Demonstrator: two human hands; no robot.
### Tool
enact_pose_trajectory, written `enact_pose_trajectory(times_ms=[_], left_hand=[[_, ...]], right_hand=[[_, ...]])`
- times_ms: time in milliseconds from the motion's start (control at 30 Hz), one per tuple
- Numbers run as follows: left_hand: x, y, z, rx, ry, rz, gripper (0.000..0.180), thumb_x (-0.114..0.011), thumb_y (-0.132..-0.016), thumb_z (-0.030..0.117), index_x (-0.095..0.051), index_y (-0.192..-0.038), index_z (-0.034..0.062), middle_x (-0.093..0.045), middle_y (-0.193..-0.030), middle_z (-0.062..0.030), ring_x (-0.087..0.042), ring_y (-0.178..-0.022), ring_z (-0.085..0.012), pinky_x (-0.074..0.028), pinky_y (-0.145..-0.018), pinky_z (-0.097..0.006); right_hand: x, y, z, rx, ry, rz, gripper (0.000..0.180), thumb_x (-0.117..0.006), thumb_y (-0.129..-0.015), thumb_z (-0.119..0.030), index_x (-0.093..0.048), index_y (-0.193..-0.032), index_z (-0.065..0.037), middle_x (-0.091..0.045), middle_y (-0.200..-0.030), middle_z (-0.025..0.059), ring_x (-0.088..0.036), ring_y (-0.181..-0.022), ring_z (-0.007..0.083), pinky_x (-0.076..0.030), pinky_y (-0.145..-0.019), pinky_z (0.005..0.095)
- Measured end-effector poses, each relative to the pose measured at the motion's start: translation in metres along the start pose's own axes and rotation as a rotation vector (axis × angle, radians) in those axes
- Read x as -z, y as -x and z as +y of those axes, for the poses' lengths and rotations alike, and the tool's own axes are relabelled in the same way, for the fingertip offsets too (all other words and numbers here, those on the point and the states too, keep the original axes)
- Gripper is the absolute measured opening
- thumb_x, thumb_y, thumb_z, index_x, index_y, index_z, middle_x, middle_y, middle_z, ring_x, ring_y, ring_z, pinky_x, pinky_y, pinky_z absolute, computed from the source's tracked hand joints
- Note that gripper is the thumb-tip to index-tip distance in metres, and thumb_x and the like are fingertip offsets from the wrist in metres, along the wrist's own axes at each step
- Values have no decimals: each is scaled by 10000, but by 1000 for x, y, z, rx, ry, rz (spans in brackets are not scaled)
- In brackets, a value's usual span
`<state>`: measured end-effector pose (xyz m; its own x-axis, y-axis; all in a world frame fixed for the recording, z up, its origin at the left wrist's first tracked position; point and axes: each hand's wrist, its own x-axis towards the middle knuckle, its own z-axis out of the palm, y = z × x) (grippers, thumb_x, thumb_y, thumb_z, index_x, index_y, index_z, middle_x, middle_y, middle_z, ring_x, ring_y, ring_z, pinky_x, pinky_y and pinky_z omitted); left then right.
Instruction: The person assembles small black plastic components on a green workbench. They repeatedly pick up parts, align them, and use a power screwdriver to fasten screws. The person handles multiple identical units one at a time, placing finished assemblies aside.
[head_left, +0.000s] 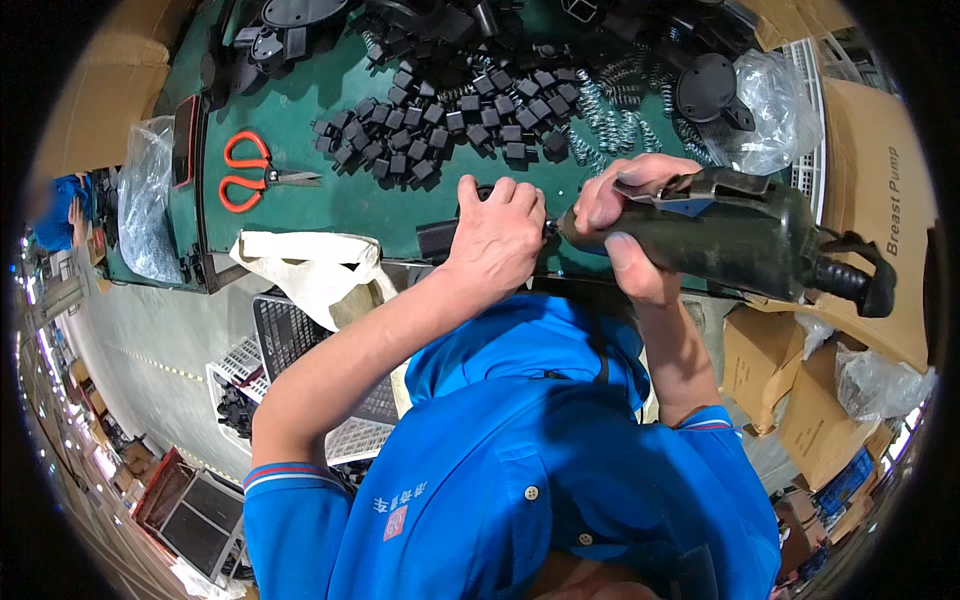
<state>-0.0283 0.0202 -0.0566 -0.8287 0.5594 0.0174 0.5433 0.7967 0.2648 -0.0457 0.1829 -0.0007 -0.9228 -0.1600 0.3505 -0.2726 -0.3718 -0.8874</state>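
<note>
My left hand (497,238) is closed over a black plastic part (435,241) near the front edge of the green table. Much of that part is hidden under the fingers. My right hand (632,230) grips a dark green electric screwdriver (735,238), held sideways with a lever along its body and a black cable end at the far right. Its tip points left and meets the part by my left fingers; the exact contact is hidden. Beyond my hands lie a pile of small black blocks (455,122) and many metal springs (612,120).
Orange-handled scissors (270,177) lie on the table (285,115) at left. Larger black housings (712,88) and a clear plastic bag (765,115) sit at the back right. Cardboard boxes (870,170) stand at right. A white cloth (310,255) hangs over the front edge.
</note>
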Motion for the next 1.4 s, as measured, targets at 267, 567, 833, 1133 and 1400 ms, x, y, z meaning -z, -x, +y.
enact_pose_trajectory(times_ms=[267,567,833,1133,1400], left_hand=[[9,-3,-1,-112,141,108,449,-633,-792,267,-616,-1224,146,-594,-1089,-50,-538,-1028,-241,-325,-827,-526],[15,-3,-1,-57,40,-23,511,-774,-740,227,-616,-1198,64,-593,-1067,-78,-540,-1090,-270,-332,-978,-583],[77,53,-4,150,458,142,448,-776,-743,199,-646,-1124,3,-599,-989,-123,-558,-972,-313,-397,-937,-444],[57,71,14,190,480,327,440,-754,-750,211,-654,-1128,8,-593,-968,-118,-560,-928,-310,-419,-841,-406],[42,77,16,158,420,315,452,-745,-717,218,-633,-1112,28,-577,-979,-101,-556,-921,-306,-409,-836,-416]], right_hand=[[22,-10,-2,90,351,-337,572,-785,-609,-151,-642,-1154,-54,-616,-1217,127,-609,-1030,271,-477,-930,399],[54,-5,-102,-326,225,428,406,-753,-793,-168,-567,-1067,66,-603,-711,53,-601,-614,141,-488,-567,277],[103,62,-13,-554,1499,427,634,-784,-754,-257,-535,-1263,27,-636,-1113,270,-622,-1022,426,-501,-850,461],[-21,47,-17,-505,734,-80,392,-722,-843,-398,-679,-877,-9,-642,-750,130,-620,-671,261,-484,-611,378],[-52,75,28,-540,421,118,410,-674,-898,-286,-541,-656,17,-489,-549,53,-411,-559,71,-348,-480,312]])
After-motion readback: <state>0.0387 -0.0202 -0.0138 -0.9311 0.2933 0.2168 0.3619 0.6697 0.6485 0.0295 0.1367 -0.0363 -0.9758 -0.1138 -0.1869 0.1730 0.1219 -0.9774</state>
